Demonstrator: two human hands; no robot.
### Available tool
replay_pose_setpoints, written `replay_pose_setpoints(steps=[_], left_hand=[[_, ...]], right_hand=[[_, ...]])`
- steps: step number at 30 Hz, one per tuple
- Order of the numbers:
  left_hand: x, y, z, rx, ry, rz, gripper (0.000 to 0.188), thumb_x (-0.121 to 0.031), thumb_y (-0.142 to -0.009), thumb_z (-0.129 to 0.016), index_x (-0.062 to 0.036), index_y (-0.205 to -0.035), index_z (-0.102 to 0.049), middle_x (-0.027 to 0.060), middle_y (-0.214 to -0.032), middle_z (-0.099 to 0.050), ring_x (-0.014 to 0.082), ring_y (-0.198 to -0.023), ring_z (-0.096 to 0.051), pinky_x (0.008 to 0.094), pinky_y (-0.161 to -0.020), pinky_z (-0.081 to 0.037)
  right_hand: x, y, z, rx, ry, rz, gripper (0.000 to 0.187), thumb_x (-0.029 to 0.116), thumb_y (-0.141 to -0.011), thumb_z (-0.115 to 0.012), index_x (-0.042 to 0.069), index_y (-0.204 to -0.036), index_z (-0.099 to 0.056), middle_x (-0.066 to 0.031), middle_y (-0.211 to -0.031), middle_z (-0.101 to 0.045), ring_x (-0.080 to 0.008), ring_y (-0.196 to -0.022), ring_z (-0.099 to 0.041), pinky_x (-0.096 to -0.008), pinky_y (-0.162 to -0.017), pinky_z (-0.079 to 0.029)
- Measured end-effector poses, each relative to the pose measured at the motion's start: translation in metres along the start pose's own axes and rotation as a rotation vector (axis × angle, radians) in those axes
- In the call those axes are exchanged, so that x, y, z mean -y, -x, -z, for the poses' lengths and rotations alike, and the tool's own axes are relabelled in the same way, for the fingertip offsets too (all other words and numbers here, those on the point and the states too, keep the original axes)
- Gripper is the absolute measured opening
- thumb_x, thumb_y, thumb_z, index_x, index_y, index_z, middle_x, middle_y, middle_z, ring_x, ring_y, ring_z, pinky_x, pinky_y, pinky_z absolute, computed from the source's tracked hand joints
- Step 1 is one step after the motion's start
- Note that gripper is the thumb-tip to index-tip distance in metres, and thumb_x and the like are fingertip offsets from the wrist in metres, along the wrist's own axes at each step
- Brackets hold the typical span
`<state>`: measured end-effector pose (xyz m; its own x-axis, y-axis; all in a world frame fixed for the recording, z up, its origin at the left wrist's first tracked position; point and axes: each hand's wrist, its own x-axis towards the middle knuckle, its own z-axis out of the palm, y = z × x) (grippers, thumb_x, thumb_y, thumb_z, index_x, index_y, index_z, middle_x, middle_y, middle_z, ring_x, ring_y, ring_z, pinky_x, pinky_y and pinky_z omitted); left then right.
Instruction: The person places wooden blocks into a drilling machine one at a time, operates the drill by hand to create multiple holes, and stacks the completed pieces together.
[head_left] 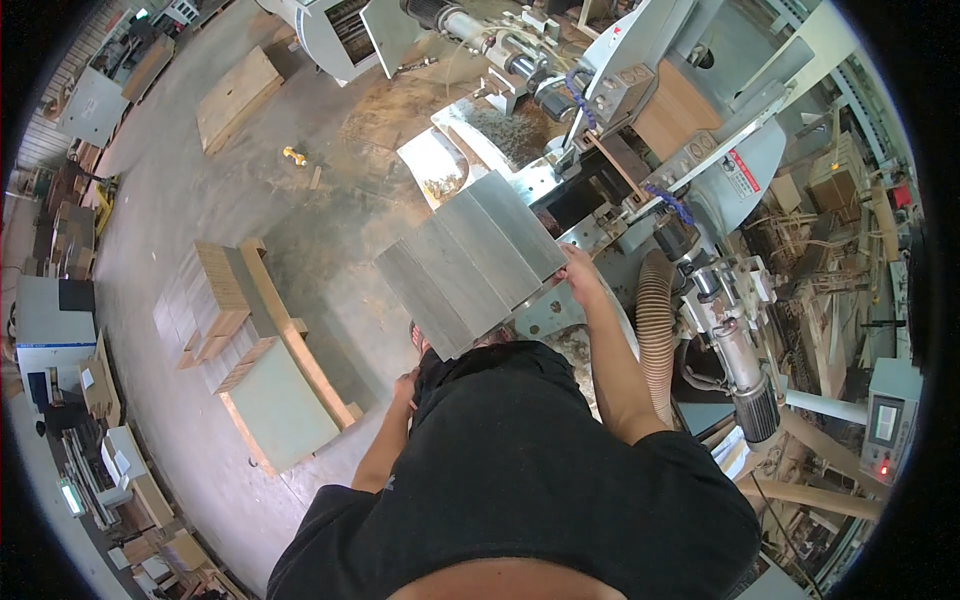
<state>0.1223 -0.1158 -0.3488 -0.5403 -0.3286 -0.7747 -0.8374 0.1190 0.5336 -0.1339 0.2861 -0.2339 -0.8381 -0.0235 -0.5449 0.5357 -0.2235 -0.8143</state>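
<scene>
In front of me is a grey flat table (470, 255) with long parallel steps across its surface, attached to a large white machine. My right hand (577, 270) is at the table's right corner, its fingers closed over the edge beside the machine's metal bed (540, 180). Whether something small is also under those fingers is hidden. My left hand (405, 388) hangs low beside my black shorts, left of the table's near corner. Its fingers are partly hidden against the cloth, and I see nothing held in it.
Stacked wooden boards (222, 290) lie on a low pallet (290, 370) to my left. Motor spindles (755, 410), a ribbed hose (655, 320) and a control box (888, 420) are on the right. Farther off are a wooden panel (238, 98) and a yellow object (294, 155) on the dusty floor.
</scene>
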Motion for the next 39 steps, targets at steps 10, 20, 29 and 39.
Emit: replay_pose_setpoints(steps=[10, 20, 29, 39], left_hand=[[0.026, -0.031, -0.001, -0.024, -0.091, 0.026, 0.057, -0.048, -0.089, -0.061, 0.0044, -0.110, -0.067, 0.0187, -0.098, -0.071, 0.0276, -0.087, -0.068, 0.0380, -0.078, -0.053], [0.012, -0.018, 0.001, -0.047, -0.199, -0.077, 0.061, -0.052, -0.089, -0.060, 0.0055, -0.107, -0.068, 0.0215, -0.100, -0.071, 0.0295, -0.093, -0.069, 0.0382, -0.081, -0.052], [0.033, -0.030, 0.004, -0.014, -0.406, -0.137, 0.056, -0.051, -0.096, -0.045, -0.0022, -0.113, -0.066, 0.0257, -0.107, -0.068, 0.0359, -0.103, -0.065, 0.0394, -0.090, -0.050], [0.056, -0.028, 0.020, 0.033, -0.873, -0.313, 0.048, -0.045, -0.099, -0.036, -0.0115, -0.120, -0.064, 0.0259, -0.109, -0.066, 0.0382, -0.101, -0.066, 0.0449, -0.084, -0.053]], right_hand=[[0.002, -0.003, 0.001, 0.004, -0.006, -0.030, 0.030, 0.030, -0.096, -0.060, 0.004, -0.111, -0.065, 0.0008, -0.077, -0.059, -0.0087, -0.058, -0.049, -0.0241, -0.053, -0.043], [-0.003, -0.008, 0.007, 0.032, 0.000, -0.031, 0.031, 0.030, -0.096, -0.059, 0.004, -0.113, -0.064, -0.0003, -0.080, -0.059, -0.0094, -0.064, -0.052, -0.0241, -0.055, -0.044], [0.009, -0.002, 0.005, -0.051, 0.046, -0.048, 0.030, 0.028, -0.092, -0.063, 0.002, -0.107, -0.066, -0.0027, -0.080, -0.061, -0.0110, -0.064, -0.056, -0.0259, -0.056, -0.046], [0.121, -0.064, 0.007, -0.647, 1.232, 0.616, 0.062, 0.028, -0.084, -0.065, -0.001, -0.136, -0.047, -0.0244, -0.123, -0.061, -0.0407, -0.112, -0.059, -0.0472, -0.094, -0.048]])
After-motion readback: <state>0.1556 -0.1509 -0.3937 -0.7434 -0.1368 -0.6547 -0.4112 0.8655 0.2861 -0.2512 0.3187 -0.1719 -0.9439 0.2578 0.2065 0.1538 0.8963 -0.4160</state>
